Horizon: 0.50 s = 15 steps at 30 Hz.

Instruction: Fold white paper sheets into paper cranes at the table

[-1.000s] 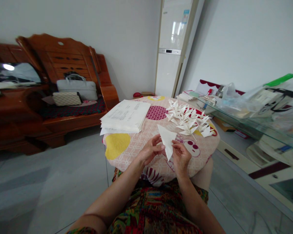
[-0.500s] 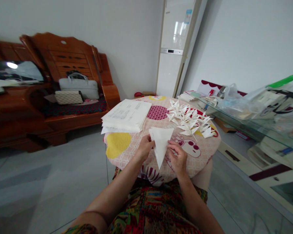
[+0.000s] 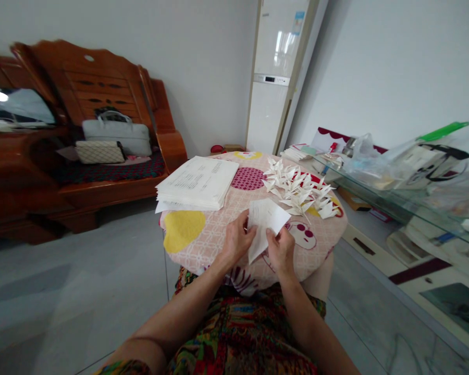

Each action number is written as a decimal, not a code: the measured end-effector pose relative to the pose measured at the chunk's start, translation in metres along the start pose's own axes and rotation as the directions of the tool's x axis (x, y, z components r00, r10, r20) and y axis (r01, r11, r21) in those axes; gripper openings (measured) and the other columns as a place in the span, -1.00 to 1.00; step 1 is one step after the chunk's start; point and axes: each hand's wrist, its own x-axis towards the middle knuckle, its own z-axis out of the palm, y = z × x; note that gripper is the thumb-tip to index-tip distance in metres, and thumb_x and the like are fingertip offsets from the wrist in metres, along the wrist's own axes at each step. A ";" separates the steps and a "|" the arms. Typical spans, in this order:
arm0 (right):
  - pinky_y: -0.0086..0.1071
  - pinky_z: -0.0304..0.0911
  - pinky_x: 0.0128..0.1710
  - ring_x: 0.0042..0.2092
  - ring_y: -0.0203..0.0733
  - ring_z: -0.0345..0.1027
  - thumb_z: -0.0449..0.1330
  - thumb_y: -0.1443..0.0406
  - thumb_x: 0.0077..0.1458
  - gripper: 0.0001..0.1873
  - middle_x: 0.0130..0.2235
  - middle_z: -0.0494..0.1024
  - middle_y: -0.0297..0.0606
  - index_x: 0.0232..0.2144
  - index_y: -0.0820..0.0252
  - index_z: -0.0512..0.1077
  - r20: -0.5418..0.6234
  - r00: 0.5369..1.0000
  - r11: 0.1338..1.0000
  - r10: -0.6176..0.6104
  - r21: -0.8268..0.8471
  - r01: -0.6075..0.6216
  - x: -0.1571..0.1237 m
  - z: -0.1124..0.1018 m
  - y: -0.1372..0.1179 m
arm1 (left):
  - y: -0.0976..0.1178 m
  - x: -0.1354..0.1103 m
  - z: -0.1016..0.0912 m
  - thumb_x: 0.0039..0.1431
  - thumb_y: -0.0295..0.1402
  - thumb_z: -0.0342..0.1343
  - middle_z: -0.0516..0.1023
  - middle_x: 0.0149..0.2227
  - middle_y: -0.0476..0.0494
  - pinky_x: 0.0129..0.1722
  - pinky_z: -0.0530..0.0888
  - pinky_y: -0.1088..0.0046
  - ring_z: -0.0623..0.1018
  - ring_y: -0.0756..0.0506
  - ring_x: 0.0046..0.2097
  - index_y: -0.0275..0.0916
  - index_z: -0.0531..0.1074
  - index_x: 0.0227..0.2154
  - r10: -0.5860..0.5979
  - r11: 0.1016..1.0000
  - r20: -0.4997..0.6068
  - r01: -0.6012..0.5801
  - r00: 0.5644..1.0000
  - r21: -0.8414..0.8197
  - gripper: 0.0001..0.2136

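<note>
Between my hands is a white folded sheet of paper (image 3: 262, 229), partly opened out, with faint print on it and a point toward me. My left hand (image 3: 239, 235) pinches its left edge between thumb and fingers. On the right edge, my right hand (image 3: 280, 245) grips it with the thumb on top. Beyond the paper to the right lies a heap of white folded paper cranes (image 3: 297, 187). At the far left of the round table stands a thick stack of printed paper sheets (image 3: 199, 182).
A patterned cloth covers the round table (image 3: 214, 234). To the right, a glass-topped cabinet (image 3: 379, 195) carries plastic bags and papers. A wooden sofa (image 3: 101, 94) with a grey handbag (image 3: 117, 136) stands left; a tall white air conditioner (image 3: 271, 78) is at the back.
The paper was a narrow triangle; its upper part has now opened out into a wider shape. My hands have turned it slightly, and my right thumb has moved onto its face. The view shifted slightly.
</note>
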 end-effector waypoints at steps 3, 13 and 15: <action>-0.26 0.43 -0.35 -0.33 -0.01 0.53 0.26 0.19 -0.08 -0.67 -0.33 0.66 -0.09 -0.26 0.27 0.53 -0.071 0.994 0.994 0.079 0.085 -0.073 0.012 -0.004 0.013 | -0.009 0.006 -0.008 0.06 -0.41 0.16 0.61 -0.26 -0.12 -0.35 0.46 0.49 0.56 -0.06 -0.33 -0.35 0.23 0.24 -0.112 0.973 -0.035 0.102 0.993 -0.205 -0.37; -0.35 0.20 -0.75 -0.73 -0.20 0.26 0.23 0.35 -0.17 0.10 -0.51 0.62 -0.32 0.42 0.36 -0.04 0.094 0.977 0.931 0.189 0.299 -0.209 0.019 -0.010 0.037 | -0.040 0.002 -0.040 -0.03 -0.50 0.20 0.61 -0.08 -0.26 0.01 0.50 0.18 0.59 -0.25 -0.05 -0.30 0.11 0.36 -0.143 0.975 -0.042 0.149 0.989 0.167 -0.18; -0.33 0.18 -0.76 -0.74 -0.20 0.25 0.23 0.35 -0.18 0.04 -0.50 0.63 -0.30 0.39 0.35 0.07 0.139 0.965 0.937 0.222 0.245 -0.250 0.019 -0.011 0.033 | -0.037 0.004 -0.038 -0.05 -0.54 0.20 0.38 0.25 -0.34 0.25 0.31 0.03 0.36 -0.35 0.27 -0.23 0.14 0.35 0.037 0.951 -0.009 -0.032 0.999 0.309 -0.18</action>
